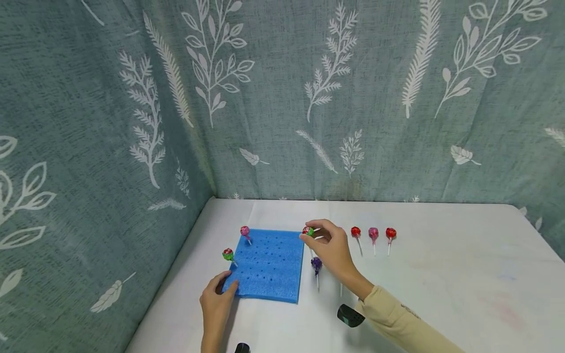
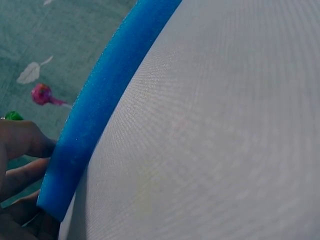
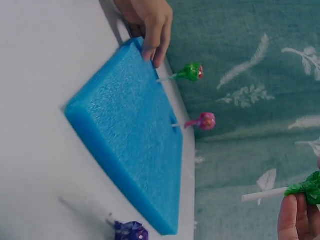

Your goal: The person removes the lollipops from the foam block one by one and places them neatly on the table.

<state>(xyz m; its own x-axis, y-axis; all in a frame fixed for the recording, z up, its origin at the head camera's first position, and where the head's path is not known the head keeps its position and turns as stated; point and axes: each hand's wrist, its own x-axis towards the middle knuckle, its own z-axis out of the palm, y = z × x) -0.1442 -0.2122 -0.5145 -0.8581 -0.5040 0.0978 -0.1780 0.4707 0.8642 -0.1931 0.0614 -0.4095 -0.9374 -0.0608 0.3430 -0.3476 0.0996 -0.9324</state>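
Observation:
My left hand (image 1: 215, 301) grips the near left corner of a blue foam board (image 1: 269, 262) dotted with small holes. Two lollipops stand in the board's left side: a pink lollipop (image 1: 244, 230) toward the back and a green-and-red lollipop (image 1: 227, 254) nearer my left hand. Above the table by the board's far right corner, my right hand (image 1: 333, 251) pinches another green lollipop (image 3: 311, 189) by its wrapped head. Its white stick is free of the board in the right wrist view. A purple lollipop (image 1: 316, 264) lies just right of the board, below my right hand.
Right of my right hand, a red lollipop (image 1: 355, 232), a pink lollipop (image 1: 373, 233) and another red lollipop (image 1: 391, 233) lie in a row on the white table (image 1: 441, 279). A white stick (image 1: 341, 290) shows beneath my right wrist. A patterned green curtain (image 1: 282, 98) hangs behind.

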